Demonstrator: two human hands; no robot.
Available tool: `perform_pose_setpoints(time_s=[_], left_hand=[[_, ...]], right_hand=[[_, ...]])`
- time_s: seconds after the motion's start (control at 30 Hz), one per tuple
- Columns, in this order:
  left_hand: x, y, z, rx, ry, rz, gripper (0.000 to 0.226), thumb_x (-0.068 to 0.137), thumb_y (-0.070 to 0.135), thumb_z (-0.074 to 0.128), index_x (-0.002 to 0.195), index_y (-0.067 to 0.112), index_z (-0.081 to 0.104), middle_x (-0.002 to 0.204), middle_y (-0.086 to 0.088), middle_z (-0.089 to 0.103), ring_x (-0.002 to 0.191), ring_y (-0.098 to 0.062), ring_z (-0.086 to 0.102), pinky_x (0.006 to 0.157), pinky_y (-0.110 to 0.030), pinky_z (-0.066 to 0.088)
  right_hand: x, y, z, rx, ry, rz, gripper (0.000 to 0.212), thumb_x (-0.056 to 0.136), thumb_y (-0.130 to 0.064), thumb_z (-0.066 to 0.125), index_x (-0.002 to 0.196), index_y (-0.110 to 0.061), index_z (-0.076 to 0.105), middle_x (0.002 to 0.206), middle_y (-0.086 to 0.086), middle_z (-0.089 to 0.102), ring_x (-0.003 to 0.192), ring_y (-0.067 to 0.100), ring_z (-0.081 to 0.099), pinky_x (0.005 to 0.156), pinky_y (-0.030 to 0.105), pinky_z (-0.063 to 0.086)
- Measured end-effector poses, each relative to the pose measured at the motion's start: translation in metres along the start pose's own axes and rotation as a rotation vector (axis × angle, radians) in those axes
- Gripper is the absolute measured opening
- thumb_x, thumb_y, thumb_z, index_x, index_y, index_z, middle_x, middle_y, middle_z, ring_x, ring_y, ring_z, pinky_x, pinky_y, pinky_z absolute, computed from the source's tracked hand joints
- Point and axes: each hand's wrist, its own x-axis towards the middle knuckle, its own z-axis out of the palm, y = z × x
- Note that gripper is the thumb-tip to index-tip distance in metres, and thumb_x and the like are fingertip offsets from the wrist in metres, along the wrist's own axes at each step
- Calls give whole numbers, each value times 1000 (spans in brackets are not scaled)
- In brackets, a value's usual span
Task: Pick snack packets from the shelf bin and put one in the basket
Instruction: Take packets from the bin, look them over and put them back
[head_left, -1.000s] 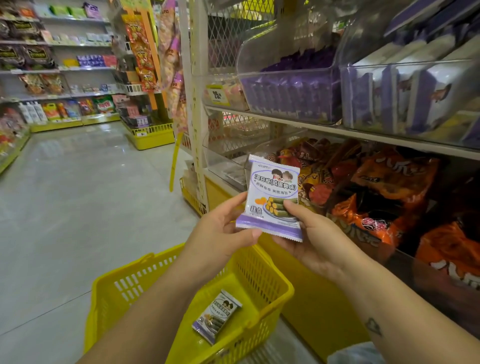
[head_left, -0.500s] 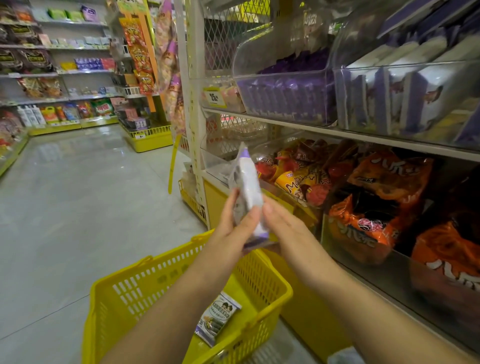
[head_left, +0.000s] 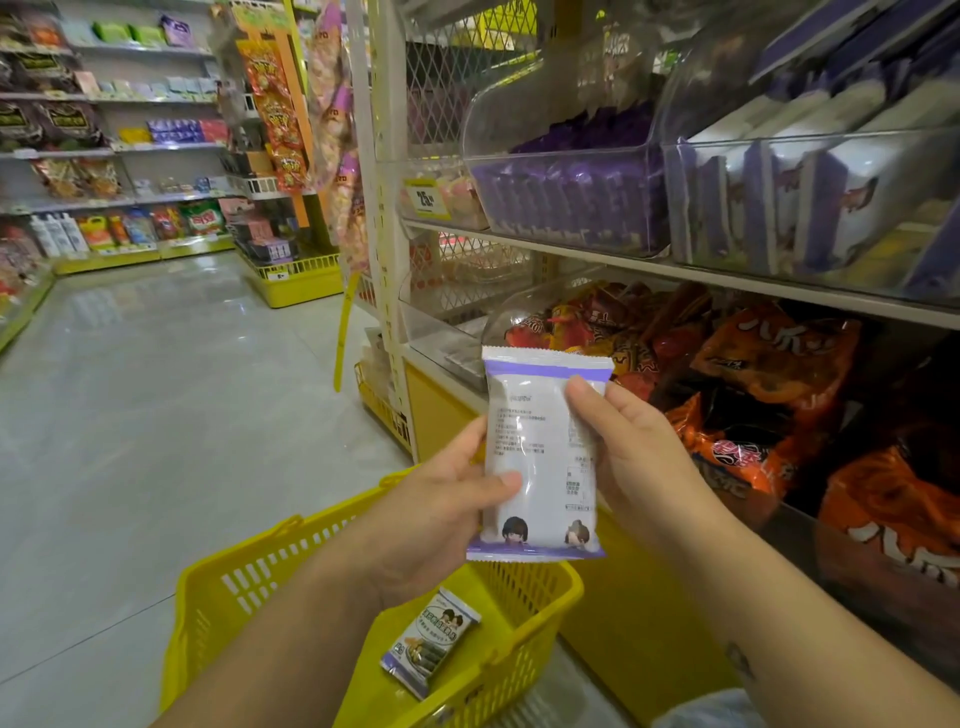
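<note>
Head view: my left hand (head_left: 441, 514) and right hand (head_left: 639, 462) hold one snack packet (head_left: 540, 457) upright between them, above the basket's far corner. My fingers (head_left: 470, 441) are curled round its two side edges, and both thumbs are pressed on the face turned toward me. That face is glossy white with blocks of fine print too small to read. It has a purple band under the crimped top seam, another along the bottom, and two cartoon heads just above the lower band. Below my wrists stands the yellow basket (head_left: 249, 587), with a second packet (head_left: 431, 642) lying flat inside. Beyond my hands is a clear shelf bin (head_left: 779, 374) heaped with orange and red bags. On the shelf above it, bins (head_left: 571, 197) are packed with purple and white packs.
</note>
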Motion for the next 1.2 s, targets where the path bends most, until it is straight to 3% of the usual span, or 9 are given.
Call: perform_pose_setpoints(time_s=[0.13, 0.23, 0.5, 0.63, 0.73, 0.8, 0.9, 1.0, 1.2], left_hand=[[5, -5, 0, 188, 144, 84, 49, 89, 20, 61, 132, 36, 47, 123, 3, 69, 114, -19, 65, 89, -39, 57], [9, -6, -1, 220, 276, 207, 44, 80, 32, 62, 122, 41, 55, 120, 7, 69, 108, -14, 68, 80, -36, 59], [8, -2, -1, 250, 325, 310, 43, 96, 11, 55, 116, 49, 56, 116, 3, 70, 104, -16, 69, 74, -35, 59], [7, 7, 0, 139, 413, 324, 42, 96, 9, 52, 118, 45, 52, 109, 0, 72, 98, -20, 71, 68, -39, 60], [6, 12, -4, 0, 475, 285, 36, 95, 11, 55, 119, 38, 51, 112, -4, 73, 102, -23, 70, 67, -41, 61], [5, 12, -7, -44, 458, 177, 42, 95, 13, 55, 130, 33, 47, 114, -6, 72, 104, -26, 70, 72, -43, 61], [-1, 15, -12, -48, 267, -53, 58, 92, 11, 58, 144, 26, 38, 120, -9, 70, 109, -28, 68, 84, -46, 58], [-5, 15, -16, 58, 100, -132, 66, 84, 9, 67, 141, 28, 41, 123, -8, 68, 112, -26, 67, 79, -37, 59], [6, -4, -9, 108, 322, 33, 66, 79, -3, 70, 133, 28, 49, 114, -4, 72, 101, -21, 71, 69, -24, 57]], right_hand=[[-3, 0, 1, 57, -54, -47, 43, 78, -29, 62, 114, -6, 60, 108, 14, 72, 94, 25, 69, 74, 33, 57], [-4, 4, 3, -1, -75, -93, 36, 79, -26, 62, 111, -10, 60, 106, 10, 73, 96, 25, 69, 80, 39, 55], [-7, 1, 7, -138, -156, -154, 32, 85, -27, 58, 116, -19, 58, 109, 4, 72, 101, 23, 68, 86, 42, 55], [-6, -8, -3, -99, -297, 61, 40, 85, -23, 58, 125, -22, 58, 115, 6, 70, 107, 25, 67, 87, 43, 57], [-8, -9, -10, -201, -419, 309, 37, 80, -22, 62, 116, -14, 63, 114, 8, 71, 104, 24, 68, 84, 38, 58], [-9, -5, -10, -180, -400, 362, 36, 77, -22, 63, 110, -9, 64, 112, 11, 71, 97, 22, 69, 79, 33, 59], [-8, -5, -8, -58, -316, 382, 35, 78, -20, 62, 109, -6, 65, 105, 12, 73, 84, 18, 72, 67, 29, 60], [-6, -10, -10, 25, -231, 376, 25, 83, -17, 59, 104, -6, 66, 95, 10, 75, 73, 14, 71, 59, 26, 58], [-5, -11, -7, 130, -142, 365, 41, 94, -14, 51, 129, 7, 51, 111, 21, 68, 83, 21, 67, 67, 30, 59]])
